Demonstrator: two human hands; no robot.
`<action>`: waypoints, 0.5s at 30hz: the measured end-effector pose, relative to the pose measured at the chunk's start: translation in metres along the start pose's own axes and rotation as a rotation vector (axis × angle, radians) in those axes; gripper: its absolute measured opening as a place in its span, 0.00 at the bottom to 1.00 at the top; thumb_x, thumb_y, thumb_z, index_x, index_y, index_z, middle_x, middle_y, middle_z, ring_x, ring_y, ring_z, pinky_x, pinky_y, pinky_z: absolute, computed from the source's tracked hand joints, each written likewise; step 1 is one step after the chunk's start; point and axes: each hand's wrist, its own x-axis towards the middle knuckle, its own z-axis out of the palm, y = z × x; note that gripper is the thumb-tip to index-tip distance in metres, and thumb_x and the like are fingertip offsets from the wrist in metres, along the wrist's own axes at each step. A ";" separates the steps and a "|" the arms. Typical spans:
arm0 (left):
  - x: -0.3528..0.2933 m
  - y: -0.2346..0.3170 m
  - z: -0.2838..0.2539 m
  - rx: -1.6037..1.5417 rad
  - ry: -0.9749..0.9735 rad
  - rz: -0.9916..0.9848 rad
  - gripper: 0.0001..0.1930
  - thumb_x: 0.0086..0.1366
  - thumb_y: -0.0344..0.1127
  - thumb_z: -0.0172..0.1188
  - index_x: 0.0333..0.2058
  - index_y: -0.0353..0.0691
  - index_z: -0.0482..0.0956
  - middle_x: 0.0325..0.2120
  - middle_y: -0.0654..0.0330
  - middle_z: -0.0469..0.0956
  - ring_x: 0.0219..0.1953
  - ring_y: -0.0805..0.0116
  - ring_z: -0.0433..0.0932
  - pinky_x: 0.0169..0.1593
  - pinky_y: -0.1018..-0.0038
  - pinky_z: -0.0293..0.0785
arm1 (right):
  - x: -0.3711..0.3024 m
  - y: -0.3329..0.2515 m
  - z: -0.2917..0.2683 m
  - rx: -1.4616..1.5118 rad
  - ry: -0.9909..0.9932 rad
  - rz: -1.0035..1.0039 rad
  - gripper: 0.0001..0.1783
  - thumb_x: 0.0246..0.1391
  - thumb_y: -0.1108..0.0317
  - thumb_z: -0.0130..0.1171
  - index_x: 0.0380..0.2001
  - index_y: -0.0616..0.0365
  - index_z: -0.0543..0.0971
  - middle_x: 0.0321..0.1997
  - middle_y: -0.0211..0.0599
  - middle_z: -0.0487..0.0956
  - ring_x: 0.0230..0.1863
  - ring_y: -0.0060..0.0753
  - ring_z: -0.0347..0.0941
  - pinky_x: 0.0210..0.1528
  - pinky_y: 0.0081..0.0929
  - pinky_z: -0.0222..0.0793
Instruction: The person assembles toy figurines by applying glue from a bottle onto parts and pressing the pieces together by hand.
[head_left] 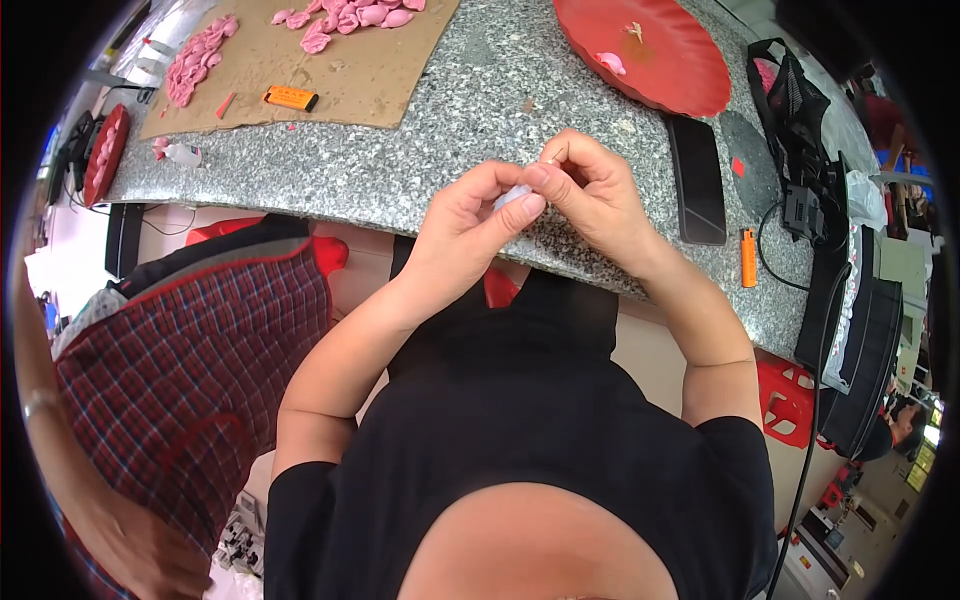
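1. Centre frame, I see the left hand [455,222] pinching a small pale piece [510,197] near the speckled tabletop's [380,170] edge.
2. The right hand [602,205] pinches just beside it; I can't make out its grip.
3. Upper left, I have pink pieces [357,14] on cardboard [370,85].
4. Upper right: red plate [680,65], dark phone [698,180] below.

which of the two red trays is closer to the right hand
The scalloped red tray at the top right, carrying one pink piece. The other red tray sits far left, well away from the right hand.
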 end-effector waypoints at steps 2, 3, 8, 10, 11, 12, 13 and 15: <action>0.002 0.001 -0.002 -0.004 -0.011 -0.020 0.07 0.61 0.31 0.53 0.36 0.35 0.70 0.28 0.69 0.70 0.31 0.84 0.65 0.36 0.85 0.62 | -0.001 -0.005 -0.002 -0.009 0.018 0.005 0.07 0.53 0.68 0.54 0.27 0.60 0.69 0.22 0.23 0.70 0.25 0.11 0.65 0.26 0.12 0.63; 0.003 0.001 -0.002 -0.005 -0.019 -0.036 0.07 0.61 0.31 0.53 0.36 0.36 0.70 0.28 0.69 0.70 0.32 0.84 0.65 0.36 0.85 0.62 | -0.001 -0.012 -0.001 0.050 0.057 0.034 0.07 0.53 0.69 0.54 0.29 0.60 0.70 0.24 0.25 0.71 0.27 0.11 0.66 0.29 0.12 0.64; 0.010 -0.005 -0.003 0.010 -0.006 0.004 0.07 0.61 0.32 0.52 0.37 0.36 0.69 0.31 0.66 0.71 0.34 0.80 0.68 0.40 0.81 0.65 | -0.001 -0.013 -0.010 0.092 0.103 0.054 0.10 0.52 0.72 0.54 0.39 0.62 0.72 0.32 0.28 0.74 0.33 0.14 0.69 0.35 0.12 0.66; 0.012 -0.009 -0.004 0.046 -0.015 0.028 0.07 0.62 0.32 0.51 0.38 0.36 0.70 0.32 0.63 0.73 0.36 0.76 0.72 0.43 0.78 0.67 | 0.001 -0.014 -0.011 0.099 0.100 0.069 0.11 0.52 0.71 0.54 0.39 0.62 0.72 0.31 0.28 0.73 0.33 0.14 0.69 0.35 0.13 0.66; 0.013 -0.013 -0.006 0.027 -0.015 0.042 0.07 0.61 0.32 0.51 0.38 0.37 0.70 0.32 0.63 0.73 0.37 0.76 0.71 0.43 0.78 0.67 | 0.001 -0.013 -0.011 0.107 0.096 0.089 0.11 0.52 0.71 0.54 0.40 0.62 0.72 0.31 0.27 0.73 0.33 0.13 0.69 0.34 0.13 0.66; 0.014 -0.015 -0.008 0.009 -0.014 0.056 0.07 0.61 0.32 0.51 0.38 0.37 0.70 0.32 0.63 0.73 0.37 0.76 0.71 0.44 0.77 0.66 | 0.002 -0.011 -0.011 0.107 0.094 0.079 0.11 0.52 0.71 0.54 0.40 0.62 0.72 0.31 0.27 0.73 0.33 0.13 0.69 0.34 0.13 0.66; 0.013 -0.017 -0.008 -0.079 0.028 0.061 0.08 0.61 0.33 0.51 0.38 0.38 0.71 0.33 0.64 0.73 0.38 0.76 0.71 0.45 0.77 0.64 | 0.002 -0.009 -0.010 0.127 0.080 0.133 0.13 0.52 0.69 0.54 0.42 0.61 0.71 0.31 0.26 0.72 0.30 0.13 0.66 0.31 0.12 0.63; 0.017 -0.015 -0.010 -0.139 0.104 0.059 0.09 0.61 0.34 0.53 0.38 0.37 0.74 0.34 0.66 0.67 0.37 0.80 0.67 0.40 0.81 0.63 | 0.003 -0.003 -0.006 0.108 0.052 0.195 0.17 0.52 0.69 0.54 0.46 0.60 0.69 0.32 0.25 0.70 0.28 0.12 0.63 0.28 0.11 0.61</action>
